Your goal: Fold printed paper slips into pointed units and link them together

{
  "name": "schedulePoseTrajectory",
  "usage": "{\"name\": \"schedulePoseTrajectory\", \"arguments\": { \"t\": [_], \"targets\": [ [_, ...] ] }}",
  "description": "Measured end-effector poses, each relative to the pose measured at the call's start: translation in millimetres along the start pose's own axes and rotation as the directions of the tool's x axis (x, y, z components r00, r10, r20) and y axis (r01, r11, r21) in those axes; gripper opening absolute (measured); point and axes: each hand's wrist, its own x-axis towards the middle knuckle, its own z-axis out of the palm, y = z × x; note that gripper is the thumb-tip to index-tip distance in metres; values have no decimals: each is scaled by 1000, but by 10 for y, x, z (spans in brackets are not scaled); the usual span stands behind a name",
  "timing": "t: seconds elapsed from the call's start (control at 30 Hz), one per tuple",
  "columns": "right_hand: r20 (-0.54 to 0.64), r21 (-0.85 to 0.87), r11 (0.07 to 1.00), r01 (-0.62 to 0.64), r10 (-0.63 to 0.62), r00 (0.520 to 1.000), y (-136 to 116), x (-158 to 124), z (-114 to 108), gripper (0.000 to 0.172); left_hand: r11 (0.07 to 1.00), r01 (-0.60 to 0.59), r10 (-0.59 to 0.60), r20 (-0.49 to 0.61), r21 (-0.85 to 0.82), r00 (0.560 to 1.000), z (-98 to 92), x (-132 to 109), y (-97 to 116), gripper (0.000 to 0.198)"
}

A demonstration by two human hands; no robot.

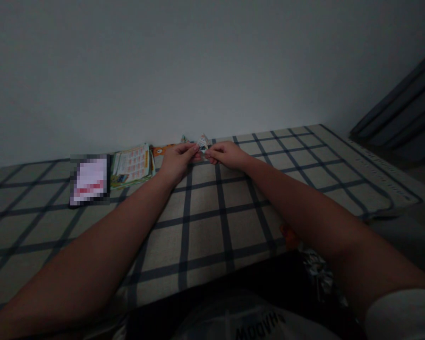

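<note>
Both arms reach forward over a checked tablecloth [205, 226]. Between my fingertips, close to the wall, is a small folded paper piece [203, 141] with printed markings and a pointed top. My left hand [180, 160] pinches its left side with thumb and forefinger. On its lower right side, my right hand [226, 155] pinches it too. Just behind my left hand stands another small folded paper piece [184, 139], partly hidden. The room is dim, so the exact folded shape is hard to make out.
Left of my hands lies a stack of printed paper sheets [132, 165], with a pixelated tablet-like device [90, 182] beside it. An orange printed sheet [163, 150] lies behind my left hand. A wall [198, 71] borders the table's back. Crumpled shiny material [318, 271] sits below the front edge.
</note>
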Motion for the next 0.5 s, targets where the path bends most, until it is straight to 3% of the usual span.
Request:
{"name": "schedulePoseTrajectory", "arguments": {
  "t": [0.27, 0.5],
  "targets": [
    [-24, -282, 959, 39, -48, 999, -100, -17, -19, 28, 996, 51, -51, 3, -68, 999, 1, 19, -11, 35],
    [-6, -158, 987, 7, -8, 1000, -52, -13, 11, 33, 999, 7, -9, -31, -36, 999, 18, 7, 28, 36]
  ]
}}
